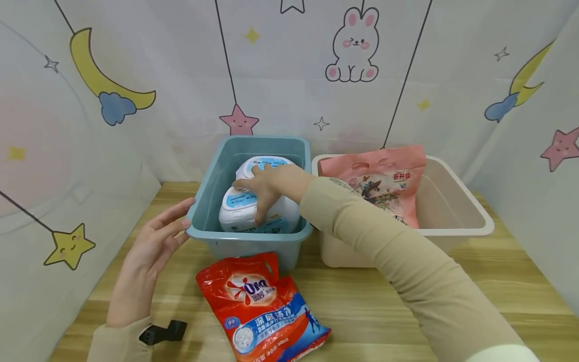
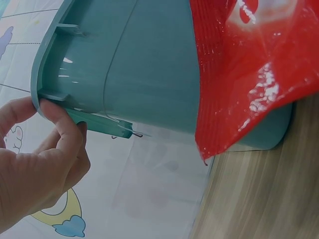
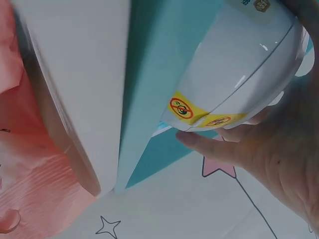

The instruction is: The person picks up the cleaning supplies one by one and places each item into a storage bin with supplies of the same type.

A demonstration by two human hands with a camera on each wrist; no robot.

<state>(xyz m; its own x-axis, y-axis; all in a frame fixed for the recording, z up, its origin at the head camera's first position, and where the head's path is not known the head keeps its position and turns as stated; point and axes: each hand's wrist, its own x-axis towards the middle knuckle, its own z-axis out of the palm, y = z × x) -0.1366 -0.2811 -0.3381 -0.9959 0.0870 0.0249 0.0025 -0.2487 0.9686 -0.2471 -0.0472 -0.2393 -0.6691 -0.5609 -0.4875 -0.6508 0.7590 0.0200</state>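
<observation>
My left hand [image 1: 158, 239] pinches the left rim of a blue-green plastic bin [image 1: 246, 236] between thumb and fingers. Inside that bin sit two white plastic boxes with blue labels on their lids, one behind the other. Over the front box [image 1: 235, 215] my right hand [image 1: 271, 187] reaches from above, its thumb on the near side and its fingers spread across the lid. The right wrist view shows fingers curved round the box's edge near a yellow warning strip [image 3: 187, 109]. Partly covered by that box and my hand is the rear box [image 1: 258, 162].
A red laundry powder bag [image 1: 267, 311] leans against the bin's front and lies on the wooden table [image 1: 375, 311]. To the right stands a beige bin [image 1: 452, 233] with a pink bag [image 1: 384, 186] upright in it. A printed curtain [image 1: 289, 65] hangs behind and at both sides.
</observation>
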